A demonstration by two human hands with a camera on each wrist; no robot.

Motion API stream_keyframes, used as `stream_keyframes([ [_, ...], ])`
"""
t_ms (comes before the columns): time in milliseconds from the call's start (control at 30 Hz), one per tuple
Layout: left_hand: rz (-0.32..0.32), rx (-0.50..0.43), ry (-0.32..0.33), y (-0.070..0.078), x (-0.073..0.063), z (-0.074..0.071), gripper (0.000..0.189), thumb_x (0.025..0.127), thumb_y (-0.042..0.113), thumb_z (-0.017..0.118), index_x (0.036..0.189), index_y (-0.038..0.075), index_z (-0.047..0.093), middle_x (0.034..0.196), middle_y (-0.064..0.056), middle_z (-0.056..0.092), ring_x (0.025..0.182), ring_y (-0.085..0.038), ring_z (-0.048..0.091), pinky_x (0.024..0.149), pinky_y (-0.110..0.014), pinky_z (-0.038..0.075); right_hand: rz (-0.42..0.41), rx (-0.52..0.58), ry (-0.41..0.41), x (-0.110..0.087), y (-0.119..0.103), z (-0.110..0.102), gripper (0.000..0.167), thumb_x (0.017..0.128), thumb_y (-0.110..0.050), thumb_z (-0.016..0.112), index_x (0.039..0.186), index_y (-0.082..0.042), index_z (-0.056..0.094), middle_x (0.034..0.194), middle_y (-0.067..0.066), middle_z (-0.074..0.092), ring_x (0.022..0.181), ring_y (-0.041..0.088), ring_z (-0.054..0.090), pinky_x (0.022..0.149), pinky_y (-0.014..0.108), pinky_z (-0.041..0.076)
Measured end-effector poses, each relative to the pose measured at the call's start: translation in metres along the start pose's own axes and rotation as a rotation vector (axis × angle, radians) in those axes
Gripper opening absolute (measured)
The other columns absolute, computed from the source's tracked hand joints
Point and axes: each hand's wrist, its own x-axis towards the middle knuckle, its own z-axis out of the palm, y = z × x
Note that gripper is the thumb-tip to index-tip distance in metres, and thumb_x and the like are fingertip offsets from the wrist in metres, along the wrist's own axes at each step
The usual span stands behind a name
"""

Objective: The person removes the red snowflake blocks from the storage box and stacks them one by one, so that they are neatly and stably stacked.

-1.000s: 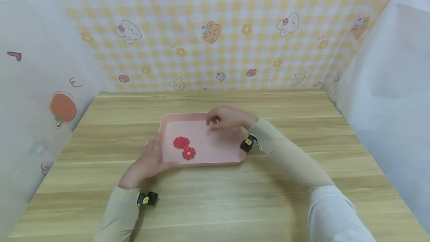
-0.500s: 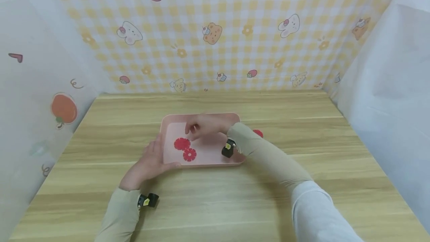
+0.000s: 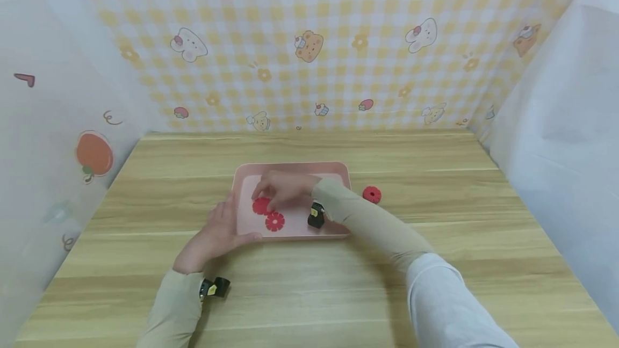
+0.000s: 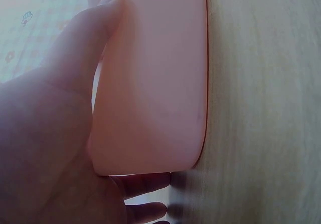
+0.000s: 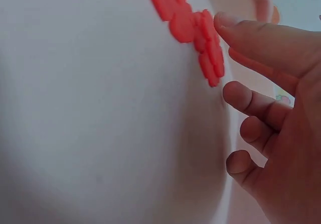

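A shallow pink tray (image 3: 309, 234) lies on the table, and my left hand (image 3: 216, 235) holds its front left corner. The thumb lies along the front rim; the other fingers lie by the left wall, as the left wrist view shows. Inside the tray are two red, notched, flower-shaped discs: a farther disc (image 3: 261, 206) and a nearer disc (image 3: 274, 222), apparently touching. My right hand (image 3: 286, 187) hovers over the farther disc, thumb and forefinger spread on either side of it. In the right wrist view the thumb tip is close to that disc (image 5: 210, 48); contact cannot be told.
A third red disc (image 3: 372, 194) with a dark centre hole lies on the wooden table (image 3: 309, 294), right of the tray. A yellow checked cloth (image 3: 333, 69) rises behind the table, and pale sheets hang along both sides.
My right hand has moved left and nearer, from the tray's far right rim to the discs. The disc right of the tray has come out from behind my right arm. My left hand stays put.
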Motion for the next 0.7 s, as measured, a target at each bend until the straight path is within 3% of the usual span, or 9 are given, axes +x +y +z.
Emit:
stream_keyframes([
  [267,-0.004,0.004,0.009,-0.0002,0.0012,0.0016,0.122,0.074,0.052,0.076,0.147,-0.009,0.000,0.134,-0.033,0.033,0.117,-0.044,0.038,0.092,-0.059,0.043,-0.002,-0.098,-0.007,0.0055,-0.0007,0.0050,0.045,0.079,-0.025,0.079,0.122,-0.022,0.066,0.103,-0.004,0.058,0.094,0.009,0.048,0.080,0.017,0.042],
  [700,0.001,-0.002,0.011,0.0003,0.0000,0.0019,0.123,0.073,0.052,0.076,0.147,-0.010,0.000,0.133,-0.033,0.034,0.115,-0.043,0.039,0.091,-0.058,0.044,-0.002,-0.074,0.030,0.0020,0.0052,0.0035,0.037,0.081,-0.027,0.077,0.116,-0.020,0.068,0.104,-0.006,0.059,0.098,0.008,0.049,0.086,0.018,0.042],
])
